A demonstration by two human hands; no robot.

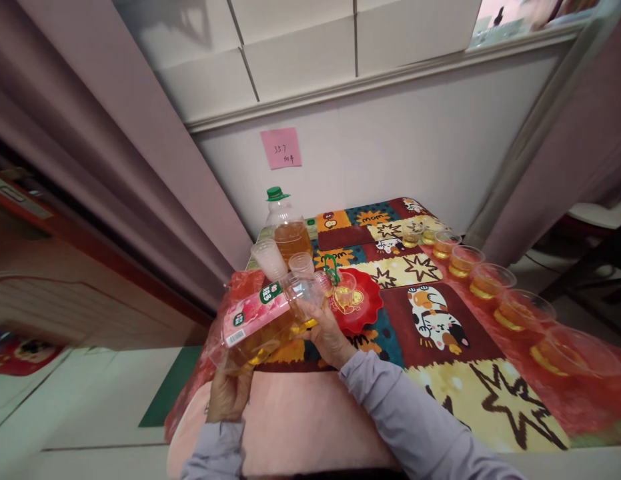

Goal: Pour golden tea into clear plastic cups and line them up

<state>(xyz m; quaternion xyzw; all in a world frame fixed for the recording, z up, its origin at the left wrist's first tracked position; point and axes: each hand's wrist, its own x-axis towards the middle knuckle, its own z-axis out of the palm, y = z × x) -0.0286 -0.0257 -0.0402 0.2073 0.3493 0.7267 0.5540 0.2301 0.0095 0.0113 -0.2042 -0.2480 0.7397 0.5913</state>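
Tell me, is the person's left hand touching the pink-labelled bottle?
Touching. The head view shows the left hand wrapped around the base of the tilted pink-labelled bottle, with no gap between them.

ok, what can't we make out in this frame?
Head view only.
Pink sticky note: handwriting too small to read.
Left hand: fingertips hidden behind the tilted pink-labelled bottle.
Right hand: what it grips is lost in overlapping clear plastic.
Nearest cups in the row: blurred and stretched towards the right edge.

Clear glossy plastic bottle (260, 327); glossy patterned tablecloth (490, 393)
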